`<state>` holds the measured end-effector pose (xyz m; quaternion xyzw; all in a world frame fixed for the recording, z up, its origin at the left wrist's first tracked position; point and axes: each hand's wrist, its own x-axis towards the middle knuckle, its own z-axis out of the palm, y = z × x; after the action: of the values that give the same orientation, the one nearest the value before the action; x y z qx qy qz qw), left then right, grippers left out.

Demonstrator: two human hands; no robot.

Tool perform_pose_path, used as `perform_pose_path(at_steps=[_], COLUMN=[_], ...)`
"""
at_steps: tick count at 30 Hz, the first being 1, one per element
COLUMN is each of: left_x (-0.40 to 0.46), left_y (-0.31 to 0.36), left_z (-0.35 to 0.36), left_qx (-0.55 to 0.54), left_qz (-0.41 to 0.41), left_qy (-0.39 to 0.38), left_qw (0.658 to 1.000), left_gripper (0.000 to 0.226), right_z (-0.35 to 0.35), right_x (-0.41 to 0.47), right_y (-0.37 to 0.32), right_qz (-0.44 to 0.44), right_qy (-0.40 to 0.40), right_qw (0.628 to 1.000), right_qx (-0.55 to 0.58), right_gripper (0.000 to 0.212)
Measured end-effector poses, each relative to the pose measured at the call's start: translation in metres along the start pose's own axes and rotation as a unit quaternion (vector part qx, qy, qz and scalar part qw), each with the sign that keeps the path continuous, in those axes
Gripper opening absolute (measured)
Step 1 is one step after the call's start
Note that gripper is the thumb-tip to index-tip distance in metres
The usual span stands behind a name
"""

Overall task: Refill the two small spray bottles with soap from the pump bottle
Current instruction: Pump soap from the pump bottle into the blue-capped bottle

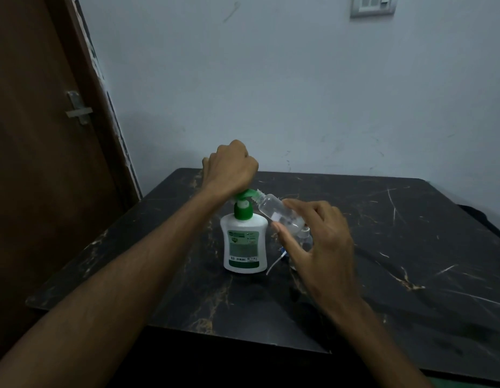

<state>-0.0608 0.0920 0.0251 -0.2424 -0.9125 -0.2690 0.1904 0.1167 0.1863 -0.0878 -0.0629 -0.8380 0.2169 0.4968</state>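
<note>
Left hand (232, 166) fisted, pressing pump bottle (244, 242); right fingers (292, 204) clamped on spray bottle (274, 210), mouth tilted against nozzle to catch soap.

Pump bottle (244, 242) stands on the desk (411, 233) under the left hand (232, 169); spray bottle (274, 210) lies tilted just right of it, in the right hand (318, 239).

The left hand (232, 166) is curled in a fist on top of the green pump head of the white soap bottle (244, 242). Just right of it, the right hand (318, 236) holds a clear small bottle (274, 210) tilted, its open neck at the pump's spout. Below that hand, a loose spray cap (282, 252) lies on the dark marble table (411, 247).
</note>
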Motion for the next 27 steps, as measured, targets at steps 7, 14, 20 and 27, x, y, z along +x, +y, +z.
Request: perform_pose_path(at_steps=[7, 14, 20, 27], left_x=[-0.004, 0.001, 0.005, 0.002], left_y=[0.0, -0.003, 0.001, -0.002], left_z=[0.004, 0.006, 0.003, 0.007], left_qx=[-0.002, -0.013, 0.008, 0.008], left_qz=[0.012, 0.018, 0.048, 0.06], left_qy=[-0.005, -0.004, 0.022, 0.017], left_qw=[1.0, 1.0, 0.999, 0.998], left_gripper=[0.02, 0.023, 0.023, 0.025], right_z=[0.003, 0.002, 0.001, 0.003], right_x=[-0.004, -0.017, -0.025, -0.03], right_y=[0.002, 0.002, 0.002, 0.003], right_qz=[0.012, 0.006, 0.01, 0.016], right_qy=[-0.005, 0.023, 0.021, 0.013], right_qw=[0.999, 0.996, 0.994, 0.996], right_qx=[0.052, 0.082, 0.109, 0.088], right_gripper=[0.046, 0.048, 0.043, 0.045])
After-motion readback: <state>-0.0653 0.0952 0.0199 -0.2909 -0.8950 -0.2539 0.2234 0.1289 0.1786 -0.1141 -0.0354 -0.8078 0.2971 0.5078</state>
